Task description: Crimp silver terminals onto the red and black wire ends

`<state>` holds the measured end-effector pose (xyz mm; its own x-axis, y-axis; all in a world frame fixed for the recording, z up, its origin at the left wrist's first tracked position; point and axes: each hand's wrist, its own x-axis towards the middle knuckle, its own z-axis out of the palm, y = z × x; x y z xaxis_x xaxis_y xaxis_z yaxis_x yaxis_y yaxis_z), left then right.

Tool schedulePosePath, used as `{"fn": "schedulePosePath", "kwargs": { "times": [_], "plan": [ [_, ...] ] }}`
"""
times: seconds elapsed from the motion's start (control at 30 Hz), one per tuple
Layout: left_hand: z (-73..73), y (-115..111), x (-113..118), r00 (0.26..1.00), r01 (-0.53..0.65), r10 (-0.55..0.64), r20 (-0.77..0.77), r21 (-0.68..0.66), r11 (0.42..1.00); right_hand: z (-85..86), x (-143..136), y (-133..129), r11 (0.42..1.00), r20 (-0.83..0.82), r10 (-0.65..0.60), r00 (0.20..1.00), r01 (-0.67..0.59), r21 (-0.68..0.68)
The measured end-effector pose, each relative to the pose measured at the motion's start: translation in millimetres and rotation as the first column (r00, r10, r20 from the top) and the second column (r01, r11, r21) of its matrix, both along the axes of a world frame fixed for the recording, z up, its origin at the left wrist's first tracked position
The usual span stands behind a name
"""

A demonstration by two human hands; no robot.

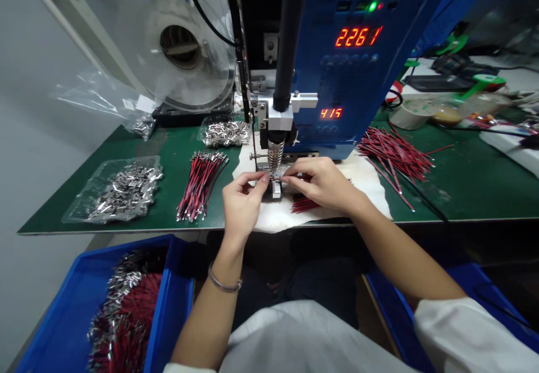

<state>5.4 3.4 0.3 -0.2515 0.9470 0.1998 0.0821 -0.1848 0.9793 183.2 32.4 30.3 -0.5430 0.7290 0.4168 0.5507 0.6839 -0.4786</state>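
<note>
My left hand (245,200) is pinched at the left side of a small metal fixture (276,188), under the soldering machine's spring-wrapped tip (275,154). Whatever its thumb and forefinger grip is too small to make out. From the right, my right hand (322,183) pinches a thin red wire (283,179) whose end points at the fixture. The fingertips of both hands nearly meet there. Beneath my right hand lies a bundle of red and black wires (304,203), partly covered by it. Wires with metal ends (201,185) lie in a bunch left of my left hand.
Bags of silver metal connectors (126,190) (226,132) lie on the green table (177,142). A blue machine housing (337,81) with lit red digits stands ahead. Loose red wires (396,151) are heaped at right. A blue bin (54,311) of wired parts sits below left.
</note>
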Motion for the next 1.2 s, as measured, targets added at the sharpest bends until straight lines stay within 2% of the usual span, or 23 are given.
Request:
{"fn": "schedulePosePath", "kwargs": {
  "times": [0.37, 0.7, 1.2],
  "plan": [
    [-1.0, -1.2, -0.8, 1.0, -0.004, 0.004, -0.013, -0.001, 1.0, 2.6, -1.3, -0.7, 0.996, 0.001, -0.085, 0.996, 0.085, -0.001],
    [-0.5, -2.1, -0.3, 1.0, -0.002, 0.003, -0.018, 0.004, 1.0, 1.2, -2.4, 0.3, 0.998, -0.024, 0.001, 1.0, 0.001, 0.069],
    [-0.2, -1.4, -0.1, 1.0, -0.001, 0.001, -0.02, 0.003, 1.0, 0.1, -4.6, -0.8, 0.996, -0.036, -0.082, 0.996, 0.083, 0.02]
  ]
}}
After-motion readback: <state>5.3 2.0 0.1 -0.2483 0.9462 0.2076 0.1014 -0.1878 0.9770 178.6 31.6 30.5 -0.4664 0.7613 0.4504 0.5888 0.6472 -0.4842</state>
